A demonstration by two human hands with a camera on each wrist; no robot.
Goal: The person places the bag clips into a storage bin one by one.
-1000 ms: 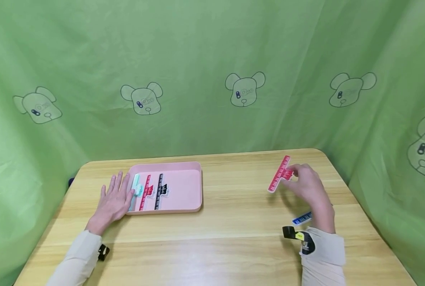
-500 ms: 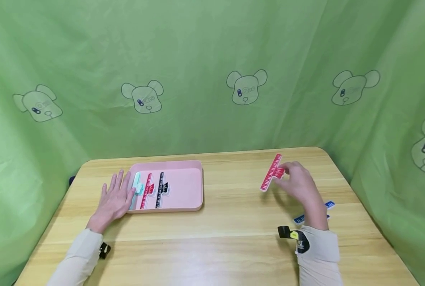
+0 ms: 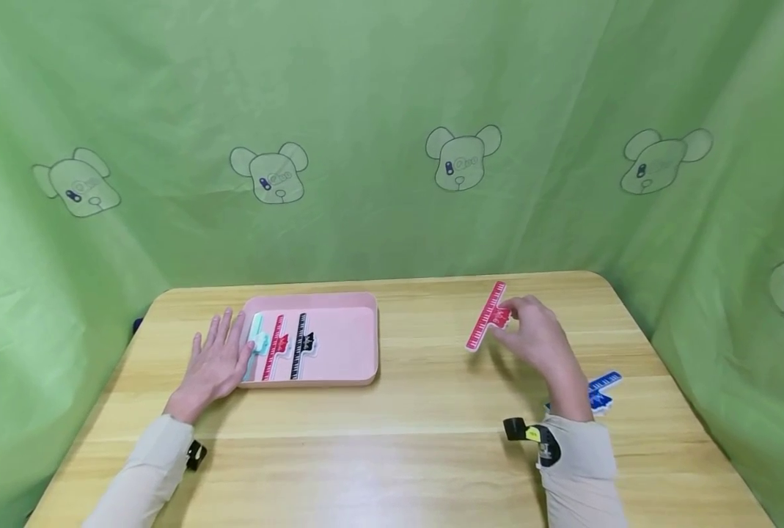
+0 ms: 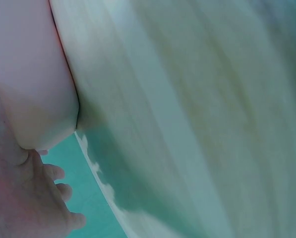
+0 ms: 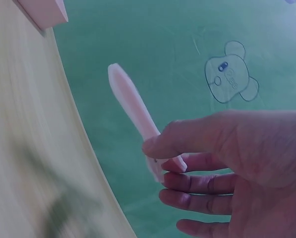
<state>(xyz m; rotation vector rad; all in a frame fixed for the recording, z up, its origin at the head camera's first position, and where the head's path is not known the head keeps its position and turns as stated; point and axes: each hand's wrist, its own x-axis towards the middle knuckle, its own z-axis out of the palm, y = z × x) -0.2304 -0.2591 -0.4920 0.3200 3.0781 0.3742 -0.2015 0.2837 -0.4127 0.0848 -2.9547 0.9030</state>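
Note:
My right hand (image 3: 538, 339) pinches a red piano-key clip (image 3: 487, 317) by its handle above the table, right of the tray; the right wrist view shows the clip (image 5: 133, 101) edge-on between thumb and fingers (image 5: 197, 193). Fingers spread, my left hand (image 3: 213, 367) rests against the left side of the pink tray (image 3: 345, 348). Inside the tray, from left to right, lie a light-blue clip (image 3: 259, 343), a red clip (image 3: 274, 347) and a black clip (image 3: 299, 346), side by side. In the left wrist view, my left hand (image 4: 26, 193) touches the tray (image 4: 33, 74).
A blue clip (image 3: 601, 396) lies on the wooden table (image 3: 392, 469) beside my right forearm, with another blue piece partly hidden behind the wrist. A green curtain (image 3: 365, 220) printed with bear heads stands behind the table and along both sides.
My right hand has moved left with the red clip, uncovering more of the blue clip by the forearm. The left hand stays at the tray, and the head view has shifted slightly.

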